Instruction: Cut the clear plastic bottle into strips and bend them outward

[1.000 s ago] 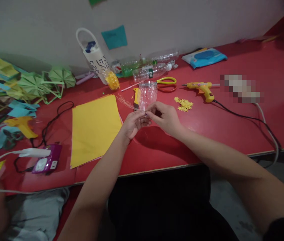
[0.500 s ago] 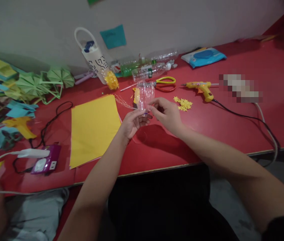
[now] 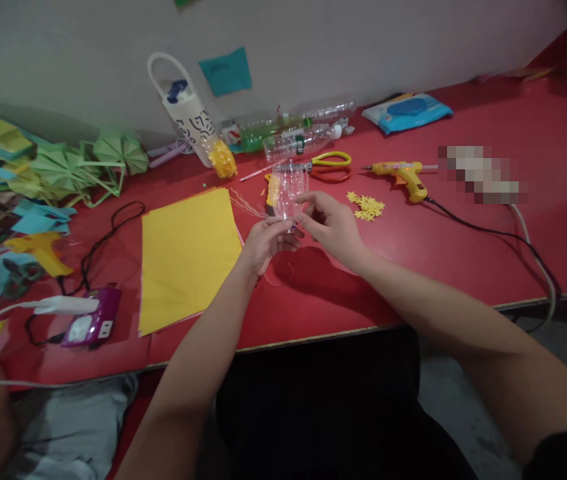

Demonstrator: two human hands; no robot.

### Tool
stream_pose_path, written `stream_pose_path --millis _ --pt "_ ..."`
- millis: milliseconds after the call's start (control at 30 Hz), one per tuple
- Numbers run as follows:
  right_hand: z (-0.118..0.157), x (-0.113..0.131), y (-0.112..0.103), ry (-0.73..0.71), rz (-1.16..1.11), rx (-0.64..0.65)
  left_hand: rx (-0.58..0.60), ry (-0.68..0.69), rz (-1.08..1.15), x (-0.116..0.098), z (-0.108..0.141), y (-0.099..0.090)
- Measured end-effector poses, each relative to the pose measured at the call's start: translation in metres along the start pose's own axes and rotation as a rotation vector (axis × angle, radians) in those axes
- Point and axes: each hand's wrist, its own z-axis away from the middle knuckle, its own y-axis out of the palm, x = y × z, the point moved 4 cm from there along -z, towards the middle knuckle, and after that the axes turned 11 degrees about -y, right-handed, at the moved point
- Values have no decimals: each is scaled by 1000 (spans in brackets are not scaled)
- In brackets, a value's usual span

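My left hand [image 3: 271,243] is closed on the neck end of a clear plastic bottle piece [image 3: 288,190], cut into strips, above the red table. My right hand [image 3: 326,223] touches its right side with thumb and forefinger pinched together; whether a strip is between them is too small to tell. Scissors with yellow and red handles [image 3: 331,167] lie just behind the piece. Small yellow paper stars [image 3: 367,207] are piled to the right of my right hand. Yellow paper sheets [image 3: 188,260] lie to the left.
A yellow glue gun [image 3: 406,177] with a cord lies at right, another [image 3: 43,252] at left by a purple power adapter [image 3: 96,319]. Plastic bottles [image 3: 293,137], a white tumbler [image 3: 191,123] and a blue wipes pack [image 3: 408,113] stand or lie along the wall. Another person's arm shows far left.
The bottle piece has turned slightly in my left hand. My right hand has barely moved.
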Motion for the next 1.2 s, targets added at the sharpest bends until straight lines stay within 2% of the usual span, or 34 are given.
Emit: stream_pose_path --millis 467,867,1067,1200 --pt "1 4 -2 -117 104 28 44 -45 35 0 3 2" --pt "1 6 -5 -100 151 -18 42 -34 58 1 1 -1" --pt "-2 2 -6 -12 168 -8 33 -51 8 1 2 1" --pt "-1 4 -6 -50 151 -23 25 -43 1 1 3 1"
